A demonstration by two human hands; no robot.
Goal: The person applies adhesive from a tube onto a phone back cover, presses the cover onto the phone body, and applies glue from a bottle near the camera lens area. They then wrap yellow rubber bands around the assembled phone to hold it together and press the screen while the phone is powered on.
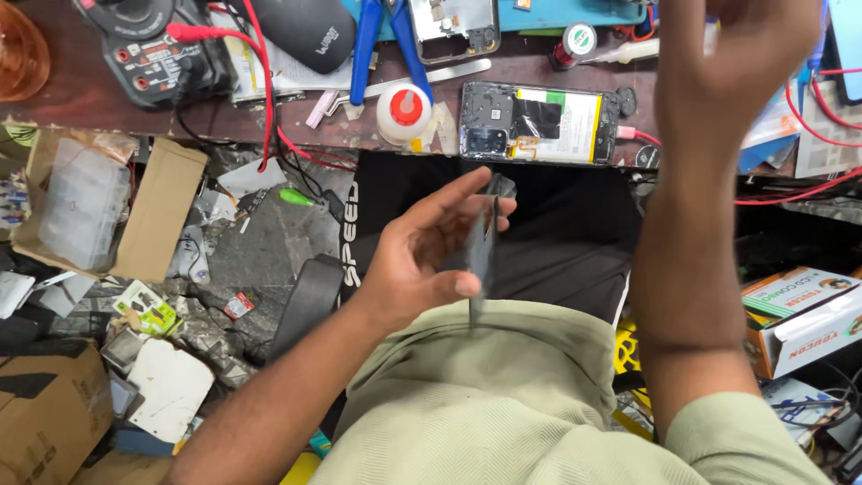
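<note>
My left hand [422, 247] holds a thin dark phone panel [481, 256] edge-on over my lap, fingers and thumb pinching its sides. My right hand [732, 63] is raised above the bench at the upper right, fingers curled and blurred; whether it holds anything I cannot tell. On the bench edge lies an opened phone [539, 121] with its back off, showing a yellow-edged battery and a dark board. A small white bottle with a red cap [404, 112] lies just left of it.
A multimeter [148, 45] with red leads, blue-handled pliers [377, 40], a second opened phone [453, 27] and a dark mouse [301, 27] crowd the bench. Below left are cardboard boxes [45, 413], a clear plastic bag [81, 198] and scraps. Printed boxes [804, 314] stand at right.
</note>
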